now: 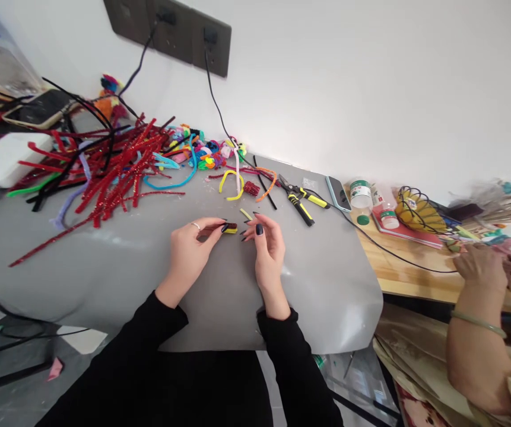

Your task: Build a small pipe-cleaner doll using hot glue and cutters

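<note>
My left hand [193, 252] pinches a small bundle of dark red and yellow pipe cleaner [231, 230] between thumb and fingertips, just above the grey mat. To its right, my right hand [269, 246] has its fingers half curled and apart, with a gap to the bundle. By its fingertips shows a short pale yellow piece [245, 213]; whether a finger touches it I cannot tell. Beyond the hands are a bent yellow pipe cleaner [230, 185], a coiled dark red piece [251, 188], an orange strand [269, 184] and yellow-and-black pliers [302, 201].
A pile of red glitter pipe cleaners [121, 160] spreads at the left near a white box [3, 160]. Colourful fuzzy pieces [210, 151] lie along the wall. A phone [339, 194] and a black cable [384, 246] sit at the right, where a co-worker's hands [482, 267] work.
</note>
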Motion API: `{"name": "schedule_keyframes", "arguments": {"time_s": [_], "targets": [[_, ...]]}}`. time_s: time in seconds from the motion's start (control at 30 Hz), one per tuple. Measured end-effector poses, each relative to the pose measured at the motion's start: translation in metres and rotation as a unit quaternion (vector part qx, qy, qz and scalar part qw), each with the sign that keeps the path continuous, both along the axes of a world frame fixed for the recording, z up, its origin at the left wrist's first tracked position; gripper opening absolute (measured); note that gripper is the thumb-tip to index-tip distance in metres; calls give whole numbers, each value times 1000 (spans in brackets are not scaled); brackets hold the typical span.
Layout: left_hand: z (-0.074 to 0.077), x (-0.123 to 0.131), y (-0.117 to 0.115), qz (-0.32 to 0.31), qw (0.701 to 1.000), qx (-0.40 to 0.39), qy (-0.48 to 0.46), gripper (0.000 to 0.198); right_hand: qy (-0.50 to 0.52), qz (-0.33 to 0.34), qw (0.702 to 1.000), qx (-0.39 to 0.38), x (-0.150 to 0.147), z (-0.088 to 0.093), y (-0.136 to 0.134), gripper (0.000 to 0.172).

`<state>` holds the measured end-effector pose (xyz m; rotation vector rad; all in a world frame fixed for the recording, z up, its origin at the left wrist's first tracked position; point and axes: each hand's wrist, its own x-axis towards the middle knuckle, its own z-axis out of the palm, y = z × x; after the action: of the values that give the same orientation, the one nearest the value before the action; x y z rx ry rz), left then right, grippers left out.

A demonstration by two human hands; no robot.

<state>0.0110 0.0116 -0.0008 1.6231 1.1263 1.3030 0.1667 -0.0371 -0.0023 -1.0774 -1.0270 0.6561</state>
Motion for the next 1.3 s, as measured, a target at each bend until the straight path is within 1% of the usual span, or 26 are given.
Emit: {"name": "schedule_keyframes", "arguments": {"time_s": [0.1, 0.2, 0.3, 0.33, 0.37, 0.43, 0.5, 0.57, 0.6, 0.67, 0.77, 0.87, 0.93, 0.97, 1.0, 1.03, 1.07, 1.13, 1.17, 1.23, 1.3], "targets": [[0, 4, 8, 13, 998, 34, 60, 20, 33, 14, 999, -15, 0, 0, 2, 36], [3, 1, 24, 40, 988, 87, 119, 24, 36, 30, 998, -33, 0, 1, 4, 39], [8, -14, 51, 112, 966, 147, 183, 26, 27, 35, 998, -44, 0, 1, 5, 43], [9, -21, 63, 131, 956, 156, 209, 26, 25, 37, 998, -45, 1, 2, 5, 44], [10, -28, 74, 154, 948, 154, 233, 25, 24, 39, 998, -45, 1, 1, 6, 45], [12, -40, 97, 174, 930, 127, 297, 22, 25, 43, 998, -42, 1, 1, 6, 45], [14, -47, 115, 166, 911, 89, 367, 17, 30, 48, 998, -37, 0, 0, 7, 44], [16, -49, 127, 155, 898, 69, 406, 14, 34, 52, 997, -34, 0, -1, 8, 42], [17, -49, 130, 151, 897, 66, 410, 13, 35, 55, 997, -32, 0, -1, 8, 42], [22, -48, 132, 146, 905, 76, 392, 14, 40, 60, 997, -29, 0, -2, 8, 41], [35, -49, 127, 140, 919, 105, 353, 15, 47, 63, 997, -27, 0, -3, 9, 42], [58, -52, 115, 151, 920, 114, 343, 21, 50, 63, 996, -30, 0, -3, 9, 44], [74, -52, 102, 159, 920, 122, 336, 21, 50, 64, 996, -36, 0, -2, 9, 45], [80, -51, 94, 178, 920, 140, 320, 16, 51, 63, 996, -38, 0, -2, 9, 45], [85, -50, 84, 187, 921, 162, 301, 10, 53, 61, 996, -38, 0, -1, 8, 46], [87, -48, 72, 180, 924, 186, 282, 8, 56, 60, 996, -35, 0, 0, 8, 46], [87, -46, 59, 165, 928, 208, 262, 5, 63, 60, 996, -30, 1, 1, 7, 45], [81, -41, 31, 117, 931, 257, 231, 7, 82, 65, 994, -18, 1, 5, 5, 44], [75, -38, 17, 83, 930, 287, 213, 10, 91, 70, 993, -12, 0, 8, 4, 45], [61, -33, -9, -5, 930, 316, 186, 17, 102, 85, 991, -2, -3, 14, 1, 48], [48, -30, -27, -85, 932, 311, 169, 21, 104, 102, 989, 10, -8, 22, -1, 51]]}}
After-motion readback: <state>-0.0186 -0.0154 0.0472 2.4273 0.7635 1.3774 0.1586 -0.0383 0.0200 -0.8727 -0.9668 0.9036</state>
